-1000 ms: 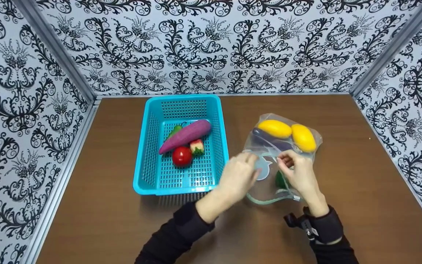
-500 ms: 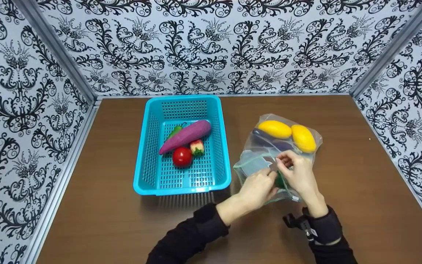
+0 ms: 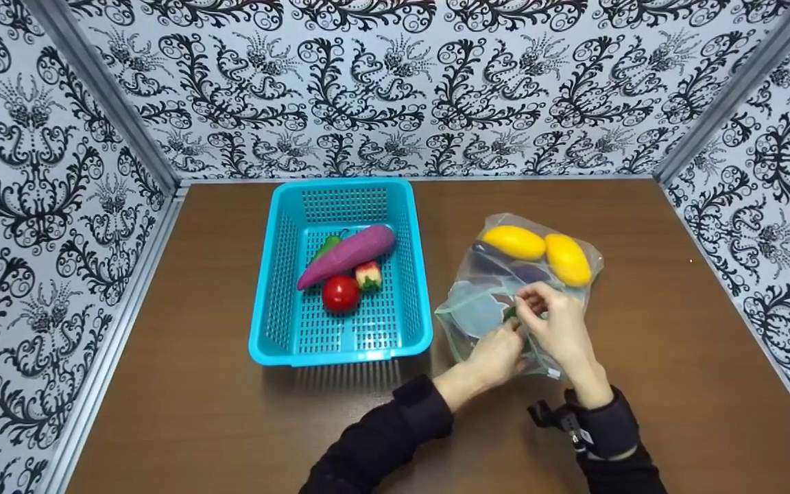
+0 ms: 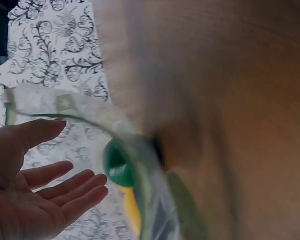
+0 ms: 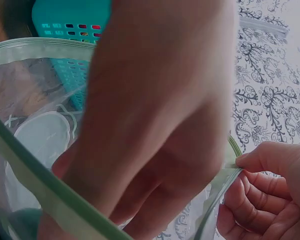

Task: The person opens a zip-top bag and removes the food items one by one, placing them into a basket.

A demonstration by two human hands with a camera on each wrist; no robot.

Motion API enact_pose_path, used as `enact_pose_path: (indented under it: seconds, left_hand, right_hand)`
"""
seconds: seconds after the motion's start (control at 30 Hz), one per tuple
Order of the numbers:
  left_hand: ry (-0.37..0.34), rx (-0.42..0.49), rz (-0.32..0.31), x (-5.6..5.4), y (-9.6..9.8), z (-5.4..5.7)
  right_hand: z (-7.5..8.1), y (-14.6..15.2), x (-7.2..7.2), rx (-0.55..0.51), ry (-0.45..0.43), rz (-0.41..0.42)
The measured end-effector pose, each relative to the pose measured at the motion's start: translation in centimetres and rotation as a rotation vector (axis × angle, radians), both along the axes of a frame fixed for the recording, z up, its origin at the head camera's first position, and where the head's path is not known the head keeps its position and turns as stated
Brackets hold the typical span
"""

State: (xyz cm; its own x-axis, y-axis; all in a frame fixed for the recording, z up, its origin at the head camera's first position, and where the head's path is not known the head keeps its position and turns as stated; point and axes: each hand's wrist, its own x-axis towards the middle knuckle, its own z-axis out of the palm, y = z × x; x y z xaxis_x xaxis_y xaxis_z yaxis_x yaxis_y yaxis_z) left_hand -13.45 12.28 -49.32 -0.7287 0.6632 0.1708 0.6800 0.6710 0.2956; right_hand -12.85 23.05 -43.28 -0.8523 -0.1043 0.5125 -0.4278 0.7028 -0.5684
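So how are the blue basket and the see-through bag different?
The basket is blue with lots of little holes; the bag is see-through with a green edge. The basket holds a red tomato, while the bag holds yellow fruits. The basket isn't being touched, but the right hand pinches the bag's edge and the left hand reaches inside it. Both are open and rest on the table.

Inside the clear bag (image 3: pixel 470 312), a green item (image 3: pixel 509 313) is mostly hidden beside the left hand (image 3: pixel 496 355) in the head view.
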Motion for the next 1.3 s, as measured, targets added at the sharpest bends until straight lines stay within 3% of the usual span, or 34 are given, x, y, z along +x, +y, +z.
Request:
enact_pose_path:
  seconds: [0.2,0.27,0.37,0.5,0.67,0.93,1.13,1.3]
  left_hand:
    - [0.032,0.089,-0.013,-0.6,0.6,-1.3]
    - [0.064,0.06,0.012,-0.8,0.9,-1.4]
    - [0.096,-0.059,0.082,-1.3,1.6,-1.3]
    - [0.031,-0.217,0.176,-2.2,2.8,-1.2]
    - [-0.056,-0.265,0.271,-3.5,3.6,-1.3]
    - [-0.124,-0.376,0.312,-5.6,4.3,-2.5]
    - [-0.022,-0.285,0.359,-6.7,3.9,-3.8]
    - [0.034,-0.161,0.416,-6.6,3.5,-4.1]
  right_hand:
    - [0.0,-0.2,-0.1,0.003,0.018,0.006]
    - [0.0,-0.2,-0.1,0.007,0.028,0.006]
    - [0.0,-0.3,-0.2,0.008,0.044,0.011]
    - [-0.1,-0.3,-0.2,0.004,0.05,0.019]
    - [-0.1,-0.3,-0.2,0.002,0.041,0.021]
    - [0.0,-0.4,-0.1,0.002,0.04,0.021]
    - [0.0,-0.4,0.0,0.0,0.031,0.016]
    - [0.0,-0.4,0.0,-0.005,0.01,0.016]
